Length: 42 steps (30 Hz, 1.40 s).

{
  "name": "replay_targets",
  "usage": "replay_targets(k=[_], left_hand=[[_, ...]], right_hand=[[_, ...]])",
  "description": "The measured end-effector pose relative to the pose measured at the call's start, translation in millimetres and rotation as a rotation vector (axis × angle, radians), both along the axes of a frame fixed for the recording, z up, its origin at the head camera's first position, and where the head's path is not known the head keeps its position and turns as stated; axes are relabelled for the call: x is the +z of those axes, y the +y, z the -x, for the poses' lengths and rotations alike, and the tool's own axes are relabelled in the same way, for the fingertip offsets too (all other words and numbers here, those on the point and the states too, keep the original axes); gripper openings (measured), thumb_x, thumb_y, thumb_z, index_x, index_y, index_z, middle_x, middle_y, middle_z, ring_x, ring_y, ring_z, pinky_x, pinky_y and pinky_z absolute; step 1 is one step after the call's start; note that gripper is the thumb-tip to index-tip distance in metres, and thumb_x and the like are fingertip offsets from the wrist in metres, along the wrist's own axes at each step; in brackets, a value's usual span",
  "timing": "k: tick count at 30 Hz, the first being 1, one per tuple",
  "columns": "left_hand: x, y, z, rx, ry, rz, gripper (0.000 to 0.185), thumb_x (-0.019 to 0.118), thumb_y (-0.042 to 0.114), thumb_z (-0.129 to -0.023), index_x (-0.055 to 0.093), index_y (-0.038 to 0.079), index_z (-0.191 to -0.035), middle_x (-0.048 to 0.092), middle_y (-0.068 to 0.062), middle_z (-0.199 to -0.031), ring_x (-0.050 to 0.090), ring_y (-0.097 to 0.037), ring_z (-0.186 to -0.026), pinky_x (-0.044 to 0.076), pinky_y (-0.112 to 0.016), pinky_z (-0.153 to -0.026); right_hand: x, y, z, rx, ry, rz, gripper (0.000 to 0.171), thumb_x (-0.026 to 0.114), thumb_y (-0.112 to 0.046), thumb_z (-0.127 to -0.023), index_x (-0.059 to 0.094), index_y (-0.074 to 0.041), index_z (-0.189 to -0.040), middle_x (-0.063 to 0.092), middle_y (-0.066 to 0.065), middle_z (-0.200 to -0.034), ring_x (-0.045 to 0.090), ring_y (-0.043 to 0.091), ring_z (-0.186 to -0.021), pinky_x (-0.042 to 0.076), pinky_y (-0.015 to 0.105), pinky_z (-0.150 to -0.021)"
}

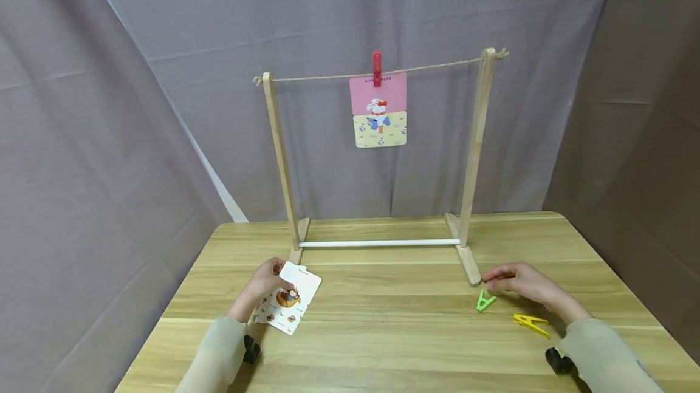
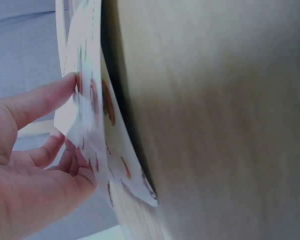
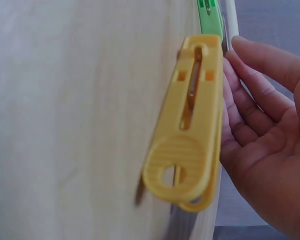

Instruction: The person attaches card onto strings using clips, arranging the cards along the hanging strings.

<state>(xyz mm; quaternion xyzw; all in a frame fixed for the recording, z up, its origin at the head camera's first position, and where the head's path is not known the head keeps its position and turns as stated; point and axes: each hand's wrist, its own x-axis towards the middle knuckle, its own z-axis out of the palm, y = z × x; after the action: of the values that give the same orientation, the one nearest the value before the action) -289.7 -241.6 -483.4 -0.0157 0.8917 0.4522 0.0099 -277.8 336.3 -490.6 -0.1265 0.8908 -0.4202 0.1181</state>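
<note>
My left hand [image 1: 267, 282] pinches white picture cards [image 1: 288, 297], its thumb on the upper face and the other fingers behind. The top card carries a brown cartoon animal. In the left wrist view, a second card [image 2: 125, 160] fans out below the first, close to the tabletop. My right hand [image 1: 519, 280], fingers loosely bent and holding nothing, hovers just behind a small green clothespin [image 1: 484, 300]. A yellow clothespin [image 1: 531, 324] lies nearer the right wrist. It looms large in the right wrist view, with the green one past its tip.
A wooden frame [image 1: 474, 156] with a white bottom bar [image 1: 380, 243] stands at the table's back. From its string [image 1: 437, 67] hangs a pink-and-yellow card [image 1: 380, 132], held by a red clothespin [image 1: 377, 68]. The wooden table [image 1: 383, 320] has grey curtains behind it.
</note>
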Motion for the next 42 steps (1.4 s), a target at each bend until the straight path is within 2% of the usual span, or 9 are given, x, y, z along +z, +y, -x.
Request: replay_targets(k=[4,8,17,21,33,42], left_hand=[[0.3,-0.7,1.5,-0.007,0.013,-0.010,0.048,0.079,-0.008,-0.071,0.058,-0.009,-0.113,0.062,-0.018,-0.097,0.059,-0.027,-0.085,0.050,-0.037,-0.077],[-0.5,-1.9,2.4,-0.012,0.013,-0.015,0.047,0.079,-0.008,-0.073,0.057,-0.009,-0.114,0.060,-0.017,-0.091,0.059,-0.025,-0.078,0.050,-0.033,-0.069],[-2.2,-3.7,1.6,-0.025,0.007,-0.059,0.045,0.078,-0.009,-0.076,0.055,-0.008,-0.115,0.062,-0.016,-0.085,0.062,-0.022,-0.070,0.053,-0.035,-0.063],[-1.8,-3.7,1.0,-0.028,0.009,-0.057,0.045,0.078,-0.009,-0.076,0.055,-0.008,-0.115,0.062,-0.016,-0.085,0.062,-0.022,-0.070,0.054,-0.036,-0.063],[1.4,-2.7,-0.5,-0.022,0.005,-0.025,0.046,0.079,-0.007,-0.077,0.056,-0.007,-0.116,0.061,-0.015,-0.085,0.060,-0.022,-0.070,0.053,-0.036,-0.063],[-1.2,-2.2,-0.7,-0.002,-0.010,-0.033,0.043,0.077,-0.007,-0.078,0.056,-0.005,-0.115,0.061,-0.014,-0.085,0.062,-0.022,-0.070,0.052,-0.034,-0.061]], right_hand=[[0.8,1.1,0.8,0.008,-0.002,-0.005,0.035,0.070,-0.027,-0.096,0.070,0.000,-0.119,0.071,0.012,-0.115,0.060,0.026,-0.110,0.049,0.039,-0.089],[1.2,4.1,1.6,0.039,-0.025,0.020,0.037,0.068,-0.026,-0.097,0.068,0.001,-0.123,0.070,0.013,-0.117,0.059,0.024,-0.110,0.049,0.036,-0.087],[-0.2,8.7,0.8,0.170,-0.060,0.127,0.036,0.069,-0.016,-0.096,0.065,0.006,-0.124,0.069,0.017,-0.117,0.063,0.019,-0.103,0.049,0.023,-0.084],[-0.6,9.1,0.2,0.219,-0.076,0.155,0.037,0.070,-0.013,-0.094,0.063,0.007,-0.126,0.068,0.019,-0.117,0.064,0.016,-0.099,0.051,0.024,-0.082],[-2.0,12.7,1.4,0.392,-0.109,0.241,0.047,0.069,-0.003,-0.092,0.053,0.014,-0.133,0.061,0.026,-0.123,0.062,0.016,-0.103,0.052,0.024,-0.085],[-4.6,11.8,2.8,0.424,0.003,0.187,0.046,0.072,-0.004,-0.090,0.056,0.012,-0.130,0.065,0.019,-0.120,0.059,0.014,-0.101,0.050,0.023,-0.084]])
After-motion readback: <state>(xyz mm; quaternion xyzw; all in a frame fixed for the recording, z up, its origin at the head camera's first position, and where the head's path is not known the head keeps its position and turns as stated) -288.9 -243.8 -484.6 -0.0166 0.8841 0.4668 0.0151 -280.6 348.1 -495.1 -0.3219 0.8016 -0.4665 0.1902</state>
